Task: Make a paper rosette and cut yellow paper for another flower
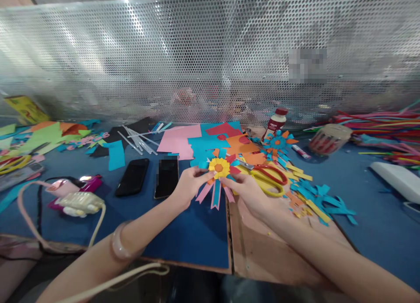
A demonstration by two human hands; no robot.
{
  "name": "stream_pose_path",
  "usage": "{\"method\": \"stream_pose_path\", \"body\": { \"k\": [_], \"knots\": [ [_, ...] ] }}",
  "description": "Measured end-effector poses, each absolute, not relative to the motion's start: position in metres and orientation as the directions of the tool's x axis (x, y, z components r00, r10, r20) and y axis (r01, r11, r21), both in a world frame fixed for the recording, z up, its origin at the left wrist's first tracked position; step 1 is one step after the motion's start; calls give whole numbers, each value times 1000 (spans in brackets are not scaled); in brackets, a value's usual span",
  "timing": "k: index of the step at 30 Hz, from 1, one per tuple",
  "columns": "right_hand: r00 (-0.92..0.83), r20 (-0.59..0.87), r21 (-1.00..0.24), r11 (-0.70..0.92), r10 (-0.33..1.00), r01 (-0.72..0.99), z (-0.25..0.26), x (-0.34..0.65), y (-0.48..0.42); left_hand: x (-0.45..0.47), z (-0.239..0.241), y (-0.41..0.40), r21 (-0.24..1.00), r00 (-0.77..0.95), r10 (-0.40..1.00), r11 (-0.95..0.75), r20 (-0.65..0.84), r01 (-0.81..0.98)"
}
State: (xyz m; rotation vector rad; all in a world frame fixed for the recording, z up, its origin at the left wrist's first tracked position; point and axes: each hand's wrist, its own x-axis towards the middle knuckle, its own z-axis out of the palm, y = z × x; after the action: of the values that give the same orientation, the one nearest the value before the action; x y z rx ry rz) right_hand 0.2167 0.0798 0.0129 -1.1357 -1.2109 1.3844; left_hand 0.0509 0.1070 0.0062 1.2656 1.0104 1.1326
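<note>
Between my two hands is a paper flower (219,168) with a yellow centre, blue, red and orange petals, and pink and blue ribbon tails hanging below. My left hand (190,185) pinches its left side, thumb on the front by the yellow centre. From the right, my right hand (247,191) grips the other side, its thumb also on the centre's lower edge. The fingers behind the flower are hidden. Just right of it lie scissors (271,179) with red and yellow handles. Pink paper (180,138) and blue paper (210,144) sheets lie behind it.
Two phones (133,177) lie left of my hands, with a power strip (80,202) and cables further left. Behind the scissors stand a bottle (274,123) and another paper flower (278,142). Blue paper scraps (323,198), a tub (329,139) and pipe cleaners (380,123) are to the right.
</note>
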Motion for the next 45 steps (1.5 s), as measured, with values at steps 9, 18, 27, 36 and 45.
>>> {"method": "stream_pose_path", "body": {
  "k": [9,18,27,36,45],
  "knots": [
    [-127,-51,-998,-45,991,53,14,221,80,49,8,109,994,219,971,-76,92,-79],
    [-10,18,-998,17,1000,-66,17,220,76,44,6,108,965,207,955,-240,214,106],
    [83,467,-789,372,881,488,14,231,77,50,13,105,988,240,958,-153,156,-33],
    [-593,362,-382,695,719,610,14,280,71,46,22,101,810,499,798,516,-337,-279],
    [-332,737,-291,719,589,631,6,277,92,45,16,104,950,358,917,252,-174,-186]
  ]
}}
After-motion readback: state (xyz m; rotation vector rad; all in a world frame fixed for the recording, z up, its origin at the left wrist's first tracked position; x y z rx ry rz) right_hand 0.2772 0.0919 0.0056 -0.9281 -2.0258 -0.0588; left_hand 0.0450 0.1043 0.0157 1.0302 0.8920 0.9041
